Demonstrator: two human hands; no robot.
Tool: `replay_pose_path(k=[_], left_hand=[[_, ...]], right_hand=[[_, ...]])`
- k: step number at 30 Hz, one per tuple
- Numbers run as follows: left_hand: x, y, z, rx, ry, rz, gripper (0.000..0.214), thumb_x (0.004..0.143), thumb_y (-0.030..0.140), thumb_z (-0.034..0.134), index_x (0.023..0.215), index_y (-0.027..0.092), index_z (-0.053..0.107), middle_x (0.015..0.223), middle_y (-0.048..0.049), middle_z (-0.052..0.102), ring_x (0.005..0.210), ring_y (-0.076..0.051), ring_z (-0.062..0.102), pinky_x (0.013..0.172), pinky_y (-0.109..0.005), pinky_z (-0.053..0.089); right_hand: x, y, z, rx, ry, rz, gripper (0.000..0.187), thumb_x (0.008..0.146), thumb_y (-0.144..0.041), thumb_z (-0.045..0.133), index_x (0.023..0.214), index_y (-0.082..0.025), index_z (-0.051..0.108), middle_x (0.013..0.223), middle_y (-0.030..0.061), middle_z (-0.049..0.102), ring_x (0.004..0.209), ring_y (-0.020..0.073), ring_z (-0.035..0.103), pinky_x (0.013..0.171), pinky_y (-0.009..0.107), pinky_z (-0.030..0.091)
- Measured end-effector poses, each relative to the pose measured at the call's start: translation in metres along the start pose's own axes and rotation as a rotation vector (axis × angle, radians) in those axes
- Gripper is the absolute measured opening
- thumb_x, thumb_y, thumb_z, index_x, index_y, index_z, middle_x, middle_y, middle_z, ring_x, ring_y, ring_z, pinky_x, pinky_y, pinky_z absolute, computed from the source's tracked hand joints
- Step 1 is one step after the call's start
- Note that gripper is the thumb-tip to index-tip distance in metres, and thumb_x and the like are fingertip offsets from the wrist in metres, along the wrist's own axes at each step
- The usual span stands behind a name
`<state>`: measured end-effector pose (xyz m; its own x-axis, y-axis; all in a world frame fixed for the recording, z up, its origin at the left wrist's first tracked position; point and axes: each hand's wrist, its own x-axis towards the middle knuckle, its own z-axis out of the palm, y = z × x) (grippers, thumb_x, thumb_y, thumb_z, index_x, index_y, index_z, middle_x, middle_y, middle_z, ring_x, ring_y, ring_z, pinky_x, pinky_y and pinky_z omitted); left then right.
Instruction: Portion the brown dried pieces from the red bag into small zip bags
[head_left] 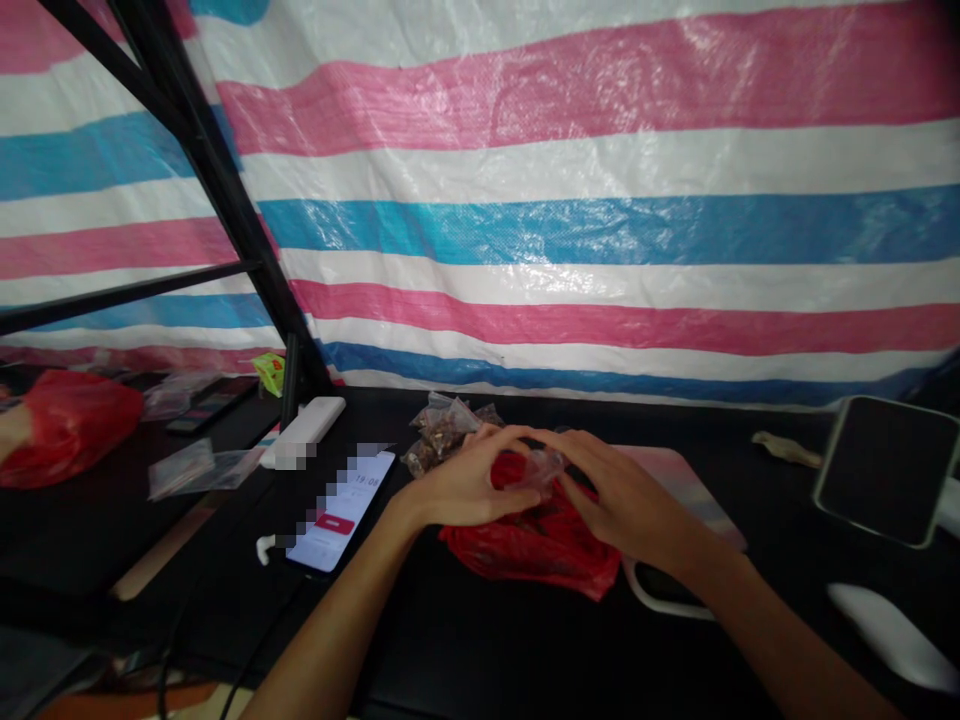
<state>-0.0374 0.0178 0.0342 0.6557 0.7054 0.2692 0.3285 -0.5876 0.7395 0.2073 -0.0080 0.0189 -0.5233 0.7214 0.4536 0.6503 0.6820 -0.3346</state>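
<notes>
A small clear plastic bag (538,470) sits between the two hands, crumpled and gathered tight, its film catching the light. Whatever may be inside cannot be made out. It lies just above a rumpled red plastic bag (525,550), which rests on a black desk (480,660).

The left hand (465,485) reaches in from the lower left, its forearm slanting across the desk and its palm turned down. Its grip is closed on the clear bag from one side. The right hand (630,495) reaches in from the lower right, with its fingers curved down over the other side. Its grip is closed on the bag too, and the fingers of the two hands nearly meet above it.

Just behind the left hand lies a heap of small clear bags holding brown pieces (442,435). To the left of the hands is a phone (341,510) with a lit screen, and past it a white oblong box (304,432). A pink mat (679,480) lies partly under the right hand. Another red bag (67,425) sits far left. A striped plastic tarp (600,240) hangs behind the desk, crossed on the left by a black metal frame (225,200).
</notes>
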Motion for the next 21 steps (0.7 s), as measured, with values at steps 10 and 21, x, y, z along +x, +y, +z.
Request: replay_pose_path(k=[10,21], left_hand=[[0.007,-0.020,0.013,0.011,-0.030,-0.070,0.028,0.084,0.039,0.078,0.106,0.022,0.075,0.104,-0.0056,0.073,0.105,-0.024,0.057,0.097,-0.035,0.043],[0.006,-0.019,0.016,-0.042,-0.100,-0.003,0.033,0.080,0.040,0.081,0.098,0.019,0.065,0.095,-0.0019,0.069,0.091,-0.020,0.060,0.084,-0.030,0.044]], right_hand=[[0.003,-0.006,-0.003,0.123,0.041,0.040,0.018,0.099,-0.022,0.055,0.113,-0.027,0.067,0.112,0.0049,0.075,0.104,0.0223,0.070,0.094,0.038,0.056],[0.005,-0.007,0.000,0.195,0.041,0.099,0.014,0.099,-0.020,0.054,0.101,-0.025,0.066,0.098,0.0020,0.072,0.089,0.0187,0.066,0.082,0.032,0.052]])
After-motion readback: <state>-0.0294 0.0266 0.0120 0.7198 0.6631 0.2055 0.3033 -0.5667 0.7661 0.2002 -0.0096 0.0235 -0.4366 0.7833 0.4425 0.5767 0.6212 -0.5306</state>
